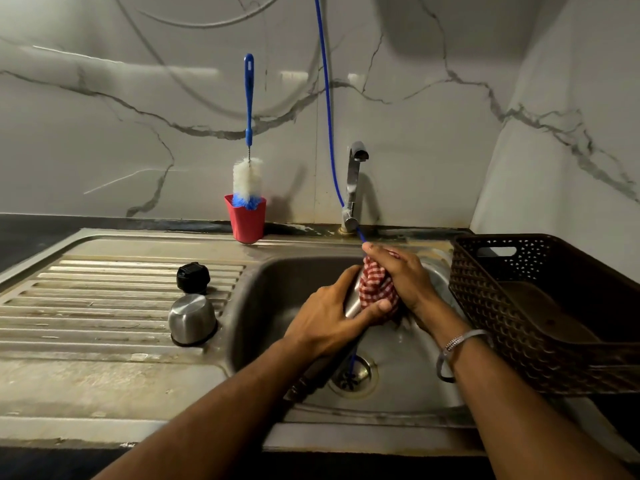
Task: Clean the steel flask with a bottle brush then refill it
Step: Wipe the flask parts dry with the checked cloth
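Nowhere on the flask point(352, 299), the cap or the cup can any brand, label or writing be read. Over the sink point(263, 306) the left hand point(325, 317) curls round the flask, thumb stretched along its steel side towards the cloth point(377, 289) — a firm hold, with only a strip of bare steel showing between the fingers. The right hand point(401, 275) wraps the red-and-white checked cloth, its fingers folded over the bunched fabric and pressing it against the flask's upper end; which part of the flask lies under the cloth is hidden. A bracelet point(457, 344) hangs at the right wrist. Below the hands the drain point(353, 374) sits in the basin. On the ribbed drainboard point(104, 306) to the left stand a black cap point(193, 277) and, just in front of it, an upturned steel cup point(191, 318) — close together, whether touching I cannot tell. The brush point(248, 174) stands bristles-down in a red holder point(246, 221) against the marble wall, left of the tap point(354, 185), beside which a blue hose point(327, 109) runs down. A brown basket point(540, 313) rests at the sink's right edge.
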